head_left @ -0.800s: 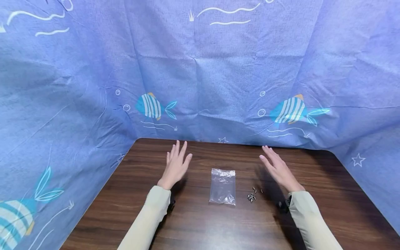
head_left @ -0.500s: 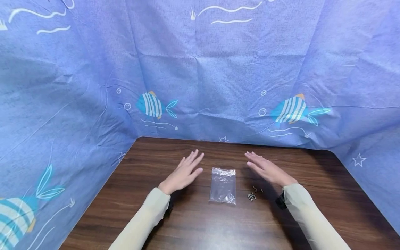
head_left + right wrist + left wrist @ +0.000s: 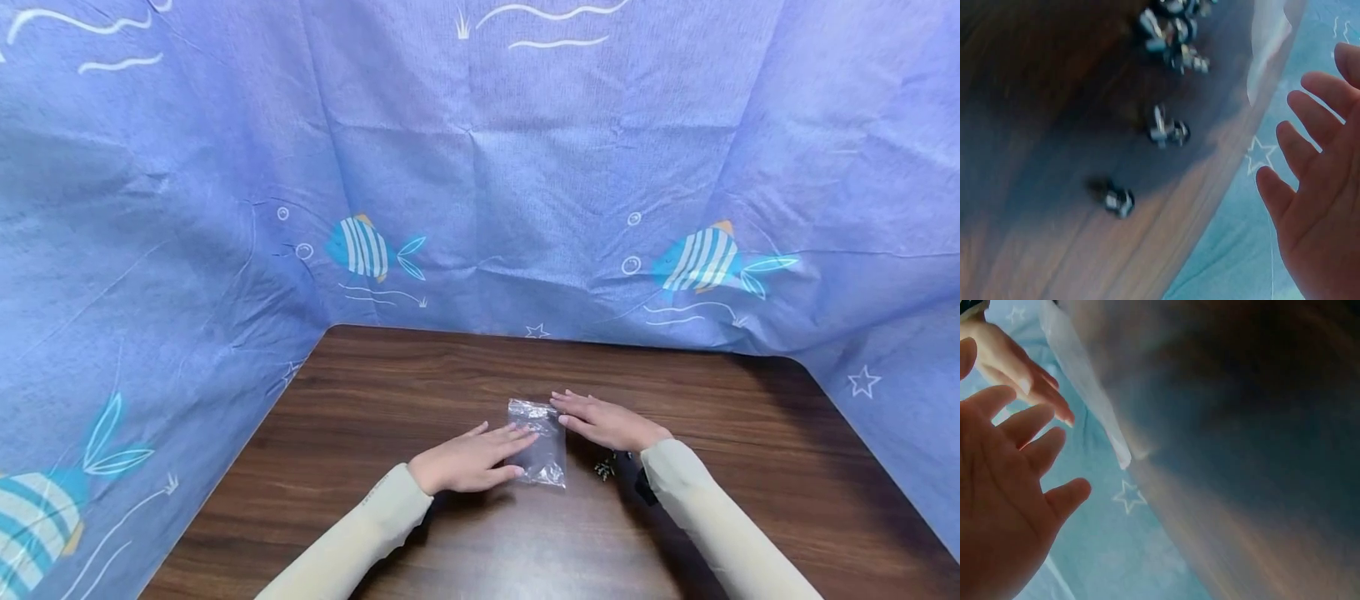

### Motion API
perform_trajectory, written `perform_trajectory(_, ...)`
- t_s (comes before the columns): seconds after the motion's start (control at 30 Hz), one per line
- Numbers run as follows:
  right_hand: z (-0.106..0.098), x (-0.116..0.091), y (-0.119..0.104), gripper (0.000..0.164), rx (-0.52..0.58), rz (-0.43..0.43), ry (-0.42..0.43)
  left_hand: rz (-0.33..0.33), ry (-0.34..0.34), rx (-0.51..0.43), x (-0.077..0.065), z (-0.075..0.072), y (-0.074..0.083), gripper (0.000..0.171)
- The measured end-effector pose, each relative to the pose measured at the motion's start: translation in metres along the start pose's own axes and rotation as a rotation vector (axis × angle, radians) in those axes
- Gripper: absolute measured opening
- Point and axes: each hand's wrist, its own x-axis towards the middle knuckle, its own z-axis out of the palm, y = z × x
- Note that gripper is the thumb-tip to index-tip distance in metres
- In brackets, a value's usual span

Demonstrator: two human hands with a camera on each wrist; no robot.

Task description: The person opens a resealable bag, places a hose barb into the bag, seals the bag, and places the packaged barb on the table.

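Note:
A clear plastic zip bag (image 3: 546,457) lies flat in the middle of the table. My left hand (image 3: 474,458) hovers over its left side, fingers extended and hiding part of it; the left wrist view shows the palm (image 3: 1004,487) with nothing in it. My right hand (image 3: 606,422) is at the bag's upper right edge, fingers straight; whether it touches the bag I cannot tell. Several small metal screws (image 3: 604,468) lie in a loose pile right of the bag, partly below the right hand. The right wrist view shows single screws (image 3: 1169,130) set apart from the pile.
The dark wood-grain table (image 3: 420,367) ends at a rounded far edge. A blue fish-print cloth (image 3: 525,183) hangs behind it and along both sides.
Both hands have come inward and toward the person, from wide apart to the zip bag. The bag and screws have stayed in place.

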Motion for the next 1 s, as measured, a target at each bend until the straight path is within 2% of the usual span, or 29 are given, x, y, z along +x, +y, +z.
perform_trajectory(0.33,0.01,0.004,-0.002,0.05,-0.023,0.017,-0.072,-0.039,-0.085,0.001,0.001,0.008,0.004,0.055)
perform_trajectory(0.57,0.013,0.002,-0.001,0.05,-0.059,0.02,-0.087,-0.056,-0.073,0.0,-0.002,0.008,0.001,0.055)
perform_trajectory(1.0,0.015,-0.008,-0.008,0.046,-0.12,-0.007,-0.058,-0.111,-0.035,-0.036,0.001,0.004,-0.008,0.054)
